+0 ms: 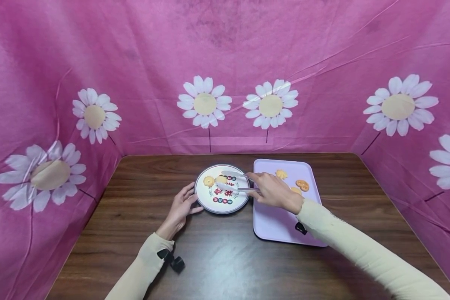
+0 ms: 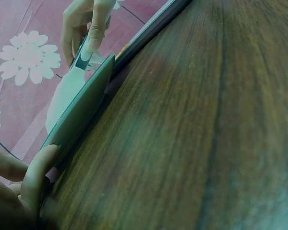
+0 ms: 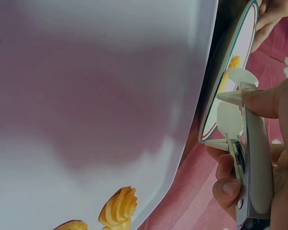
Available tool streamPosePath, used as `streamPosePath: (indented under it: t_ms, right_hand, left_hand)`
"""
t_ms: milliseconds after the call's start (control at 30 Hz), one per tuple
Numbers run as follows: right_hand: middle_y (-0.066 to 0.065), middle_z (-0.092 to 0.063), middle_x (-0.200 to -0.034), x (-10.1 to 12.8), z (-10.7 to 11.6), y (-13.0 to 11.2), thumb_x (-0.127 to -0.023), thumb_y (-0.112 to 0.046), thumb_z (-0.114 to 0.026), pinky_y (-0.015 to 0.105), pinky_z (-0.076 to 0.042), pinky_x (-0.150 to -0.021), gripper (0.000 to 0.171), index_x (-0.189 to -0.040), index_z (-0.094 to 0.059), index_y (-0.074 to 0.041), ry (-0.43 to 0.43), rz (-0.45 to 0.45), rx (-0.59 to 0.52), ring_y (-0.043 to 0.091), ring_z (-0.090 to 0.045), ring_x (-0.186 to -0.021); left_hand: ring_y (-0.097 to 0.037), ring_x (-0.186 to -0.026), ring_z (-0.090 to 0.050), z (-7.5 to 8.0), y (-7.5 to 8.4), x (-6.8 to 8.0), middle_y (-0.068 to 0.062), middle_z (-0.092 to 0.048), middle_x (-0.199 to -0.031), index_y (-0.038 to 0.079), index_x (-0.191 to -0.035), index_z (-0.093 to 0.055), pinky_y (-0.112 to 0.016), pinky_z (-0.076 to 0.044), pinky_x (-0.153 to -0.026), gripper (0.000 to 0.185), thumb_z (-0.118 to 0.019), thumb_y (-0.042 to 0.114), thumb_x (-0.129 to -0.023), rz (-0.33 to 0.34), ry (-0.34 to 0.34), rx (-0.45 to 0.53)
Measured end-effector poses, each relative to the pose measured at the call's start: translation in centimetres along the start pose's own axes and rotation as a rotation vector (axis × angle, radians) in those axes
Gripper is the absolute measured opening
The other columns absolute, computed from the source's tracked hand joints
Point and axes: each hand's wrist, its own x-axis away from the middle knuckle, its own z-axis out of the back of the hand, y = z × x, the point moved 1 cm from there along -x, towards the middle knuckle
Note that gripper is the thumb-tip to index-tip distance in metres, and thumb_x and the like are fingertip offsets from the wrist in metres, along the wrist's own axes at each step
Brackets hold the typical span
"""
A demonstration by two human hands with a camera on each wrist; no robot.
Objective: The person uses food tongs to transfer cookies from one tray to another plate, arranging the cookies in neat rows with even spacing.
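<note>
A round white plate (image 1: 223, 205) with a dark rim and red characters lies on the table. My left hand (image 1: 181, 208) touches its left edge, thumb at the near side and fingers spread farther along the rim. My right hand (image 1: 277, 191) grips metal tongs (image 1: 243, 189) with pale tips, reaching over the plate from the right. The tips stand apart, with a round cookie (image 1: 221, 179) between them at the plate; whether they touch it I cannot tell. Beside it a ring-shaped swirl cookie (image 1: 208, 181) rests on the plate.
A lilac tray (image 1: 273, 225) stands right of the plate, partly under my right arm. On it are a swirl cookie (image 1: 281, 173), a brown patterned cookie (image 1: 302, 185) and another cookie (image 1: 296, 190) partly hidden by my hand. Pink flowered cloth (image 1: 150, 83) borders the wooden table (image 1: 120, 233).
</note>
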Motion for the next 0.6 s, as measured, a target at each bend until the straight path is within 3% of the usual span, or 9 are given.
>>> streamPosePath:
  t_ms: [300,600]
  right_hand:
    - [0.018,-0.076,-0.106,1.6,1.1,0.2,-0.096,-0.035,-0.075,0.045,-0.062,-0.07,0.059,-0.142,-0.058,-0.002,0.049,-0.012,-0.005,0.021,-0.065,-0.083]
    - [0.016,-0.076,-0.106,3.6,2.0,1.6,-0.094,-0.034,-0.076,0.05,-0.063,-0.072,0.059,-0.142,-0.058,-0.006,0.098,-0.065,-0.007,0.025,-0.065,-0.088]
  left_hand:
    - [-0.029,-0.128,-0.055,0.0,0.0,0.2,-0.027,-0.042,-0.158,0.005,-0.162,-0.033,-0.032,-0.07,-0.079,0.056,-0.045,-0.002,-0.107,-0.004,-0.003,0.011]
    - [-0.027,-0.126,-0.054,-0.1,0.2,0.1,-0.026,-0.042,-0.158,0.005,-0.162,-0.032,-0.033,-0.07,-0.08,0.056,-0.043,-0.003,-0.107,-0.005,-0.011,0.04]
